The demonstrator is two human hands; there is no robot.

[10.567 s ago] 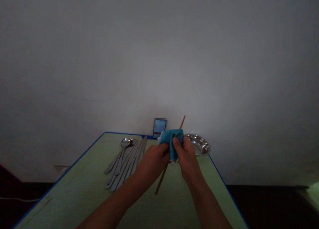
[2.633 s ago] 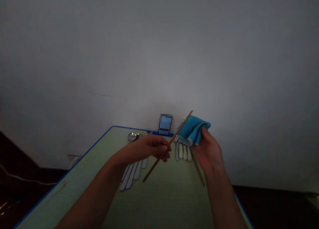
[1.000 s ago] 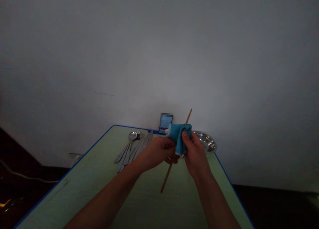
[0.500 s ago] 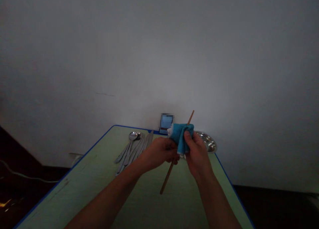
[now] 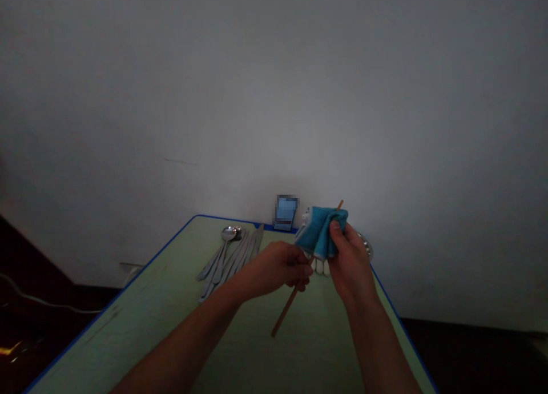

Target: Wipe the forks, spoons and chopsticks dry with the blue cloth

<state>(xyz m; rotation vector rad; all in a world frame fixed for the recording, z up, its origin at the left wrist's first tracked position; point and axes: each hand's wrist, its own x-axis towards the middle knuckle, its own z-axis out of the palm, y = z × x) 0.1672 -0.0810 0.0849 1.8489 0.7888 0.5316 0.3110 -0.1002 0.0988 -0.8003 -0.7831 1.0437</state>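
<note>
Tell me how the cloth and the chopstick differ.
The cloth is blue, soft and bunched up, while the chopstick is thin, straight, rigid and light brown.
The right hand pinches the cloth, while the chopstick passes by the fingers of the left hand.
The cloth is a compact wad around the chopstick's upper part; the chopstick is longer, tilted, and pokes out above and below it.
Both are held above the table.

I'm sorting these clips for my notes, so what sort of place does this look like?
Probably a plain canteen or home dining corner: steel cutlery lies in a row on a green, blue-edged table, near a steel dish, against a bare white wall.
</note>
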